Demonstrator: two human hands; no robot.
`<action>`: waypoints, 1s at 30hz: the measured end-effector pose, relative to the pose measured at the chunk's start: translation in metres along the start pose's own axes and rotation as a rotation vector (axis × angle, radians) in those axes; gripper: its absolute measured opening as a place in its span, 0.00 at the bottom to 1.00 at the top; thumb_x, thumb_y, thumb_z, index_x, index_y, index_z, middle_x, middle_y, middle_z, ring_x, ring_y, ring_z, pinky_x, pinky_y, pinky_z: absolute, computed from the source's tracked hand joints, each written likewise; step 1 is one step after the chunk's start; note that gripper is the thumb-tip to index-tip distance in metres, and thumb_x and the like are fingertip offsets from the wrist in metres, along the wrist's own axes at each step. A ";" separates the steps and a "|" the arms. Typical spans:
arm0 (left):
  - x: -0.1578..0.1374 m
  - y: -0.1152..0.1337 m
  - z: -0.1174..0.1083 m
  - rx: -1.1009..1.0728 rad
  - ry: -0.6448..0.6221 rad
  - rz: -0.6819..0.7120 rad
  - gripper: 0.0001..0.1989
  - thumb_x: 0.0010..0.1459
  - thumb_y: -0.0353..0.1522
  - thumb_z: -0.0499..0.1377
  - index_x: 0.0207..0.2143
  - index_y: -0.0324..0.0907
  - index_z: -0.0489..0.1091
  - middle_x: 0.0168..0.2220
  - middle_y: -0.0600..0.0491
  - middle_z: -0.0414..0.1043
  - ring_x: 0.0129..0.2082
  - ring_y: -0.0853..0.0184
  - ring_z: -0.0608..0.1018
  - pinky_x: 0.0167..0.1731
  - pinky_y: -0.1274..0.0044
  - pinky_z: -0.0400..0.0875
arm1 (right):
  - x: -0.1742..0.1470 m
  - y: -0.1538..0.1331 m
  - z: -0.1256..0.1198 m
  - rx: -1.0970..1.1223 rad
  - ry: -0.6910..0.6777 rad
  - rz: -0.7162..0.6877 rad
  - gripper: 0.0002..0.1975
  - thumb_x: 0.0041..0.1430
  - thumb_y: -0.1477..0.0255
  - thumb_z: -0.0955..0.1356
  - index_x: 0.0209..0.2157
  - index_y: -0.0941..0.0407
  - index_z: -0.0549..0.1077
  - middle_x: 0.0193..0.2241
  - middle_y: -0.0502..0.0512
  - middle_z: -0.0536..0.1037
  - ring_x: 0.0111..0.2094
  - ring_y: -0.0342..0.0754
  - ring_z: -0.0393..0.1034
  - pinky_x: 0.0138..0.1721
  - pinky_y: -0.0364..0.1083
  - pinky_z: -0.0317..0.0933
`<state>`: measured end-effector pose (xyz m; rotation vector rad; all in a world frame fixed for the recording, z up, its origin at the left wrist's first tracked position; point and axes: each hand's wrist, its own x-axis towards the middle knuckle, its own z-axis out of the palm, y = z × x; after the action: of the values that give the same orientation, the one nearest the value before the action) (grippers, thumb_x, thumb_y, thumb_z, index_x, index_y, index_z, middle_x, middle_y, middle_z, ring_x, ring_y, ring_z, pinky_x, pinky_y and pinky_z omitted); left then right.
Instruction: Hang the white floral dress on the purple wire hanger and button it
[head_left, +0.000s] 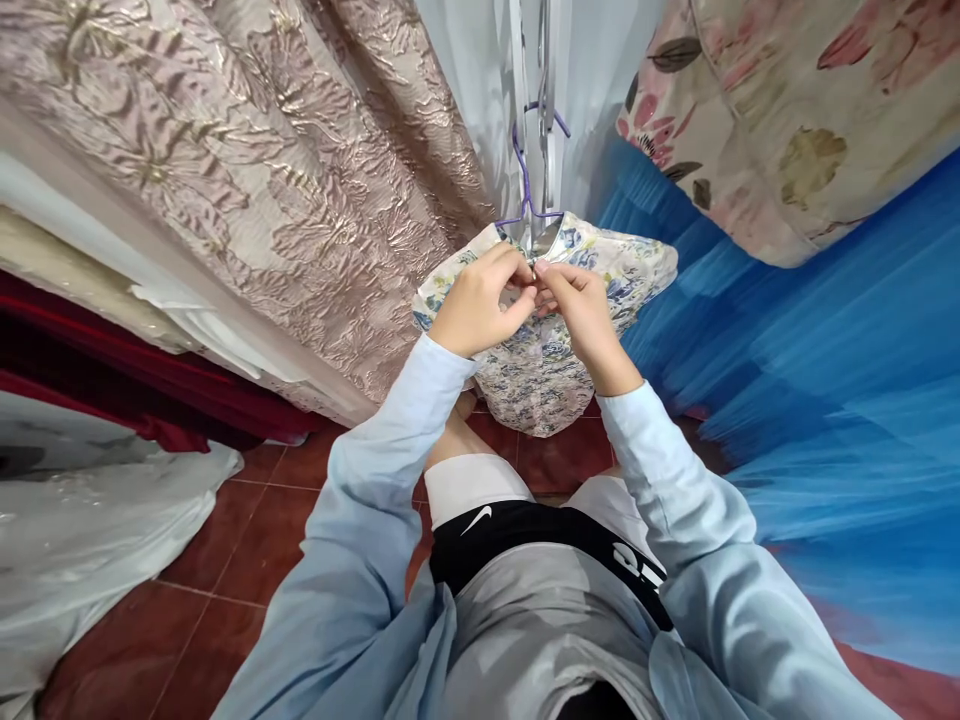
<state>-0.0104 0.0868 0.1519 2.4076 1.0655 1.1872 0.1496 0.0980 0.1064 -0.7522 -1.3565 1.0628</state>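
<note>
A light garment with a blue and yellow floral print [536, 385] hangs from a purple hanger [524, 190] in front of me. Its neckline lies between my two hands. My left hand [484, 297] has its fingers closed on the front edge just below the neck opening. Right beside it, my right hand [576, 302] pinches the same edge between thumb and fingers. The fingertips almost meet. Whatever small fastening may be between them is too hidden to make out.
Pink brocade fabric [300, 180] hangs at the left, blue tulle [840, 400] at the right. A floral cloth [810, 130] hangs at upper right. White metal rails [551, 100] hold the hanger. Below are red floor tiles [225, 560] and a translucent white cover [97, 540].
</note>
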 end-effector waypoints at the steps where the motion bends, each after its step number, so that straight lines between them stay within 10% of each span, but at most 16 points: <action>1: 0.000 -0.001 -0.002 -0.023 -0.009 -0.017 0.09 0.65 0.37 0.61 0.38 0.40 0.69 0.41 0.48 0.71 0.46 0.58 0.78 0.50 0.62 0.73 | -0.001 -0.002 0.000 -0.009 0.006 -0.009 0.23 0.63 0.50 0.69 0.30 0.57 0.76 0.26 0.50 0.73 0.27 0.42 0.68 0.27 0.42 0.64; 14: 0.020 0.020 -0.017 0.006 0.456 -0.004 0.18 0.71 0.48 0.53 0.49 0.44 0.59 0.42 0.49 0.68 0.41 0.69 0.76 0.41 0.77 0.73 | -0.016 0.004 0.005 -0.258 0.086 -0.055 0.17 0.63 0.67 0.71 0.22 0.58 0.69 0.21 0.48 0.69 0.24 0.40 0.61 0.28 0.43 0.57; 22: 0.011 0.015 -0.006 0.022 0.190 0.062 0.15 0.70 0.42 0.56 0.53 0.45 0.61 0.38 0.52 0.74 0.36 0.68 0.79 0.40 0.76 0.74 | -0.008 -0.026 0.012 -0.081 0.083 -0.156 0.22 0.64 0.51 0.69 0.29 0.55 0.69 0.24 0.47 0.71 0.26 0.41 0.64 0.29 0.43 0.59; 30: 0.002 0.009 0.003 0.093 0.210 0.086 0.11 0.70 0.39 0.57 0.42 0.40 0.72 0.40 0.50 0.77 0.41 0.67 0.80 0.44 0.75 0.75 | -0.006 -0.021 0.010 -0.141 0.091 -0.205 0.21 0.65 0.53 0.69 0.28 0.55 0.67 0.24 0.47 0.71 0.25 0.41 0.64 0.29 0.43 0.58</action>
<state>-0.0029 0.0822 0.1553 2.4629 1.1089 1.4773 0.1441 0.0830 0.1245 -0.7380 -1.4079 0.7692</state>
